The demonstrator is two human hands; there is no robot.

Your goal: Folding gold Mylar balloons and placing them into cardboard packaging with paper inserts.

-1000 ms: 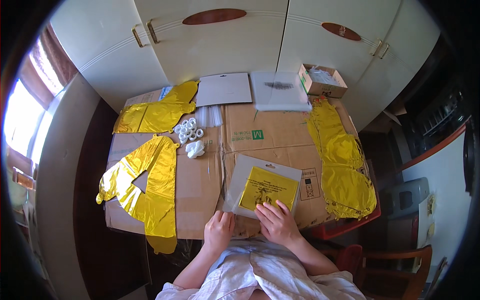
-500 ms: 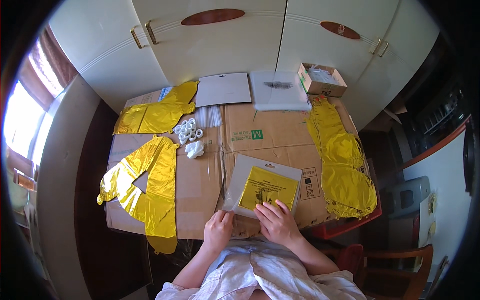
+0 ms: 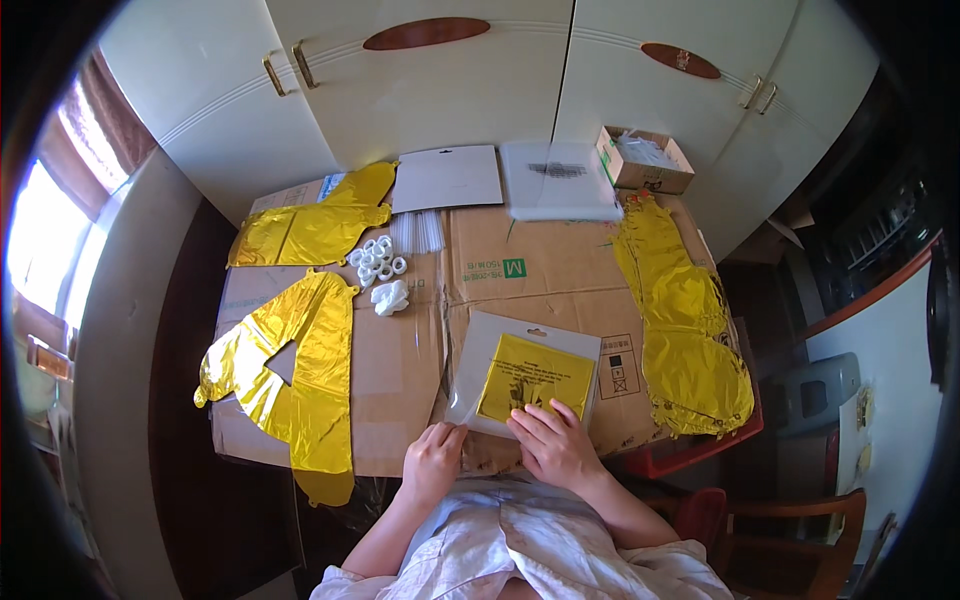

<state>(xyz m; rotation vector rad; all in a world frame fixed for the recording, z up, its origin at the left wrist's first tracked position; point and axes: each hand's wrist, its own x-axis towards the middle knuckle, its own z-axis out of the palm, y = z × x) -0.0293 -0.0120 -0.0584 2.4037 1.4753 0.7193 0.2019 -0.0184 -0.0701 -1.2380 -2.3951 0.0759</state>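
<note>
In front of me lies a clear plastic bag with a white hang-hole card inside. A folded gold foil balloon shows on top of the card, under dark print. The fingers of my left hand are pinched on the bag's lower left corner at the front edge. My right hand rests with fingers stretched out over the lower edge of the gold foil, pressing on the packet. Its thumb sits lower, near the bag's bottom edge.
Flat gold foil balloons lie at the left, far left and right. White tape or ribbon rolls, clear straws, a white card, clear bags and a small box stand on the cardboard.
My left hand has shifted very slightly to the left, its pinch still at the bag's corner. The right hand and the packet are almost unchanged.
</note>
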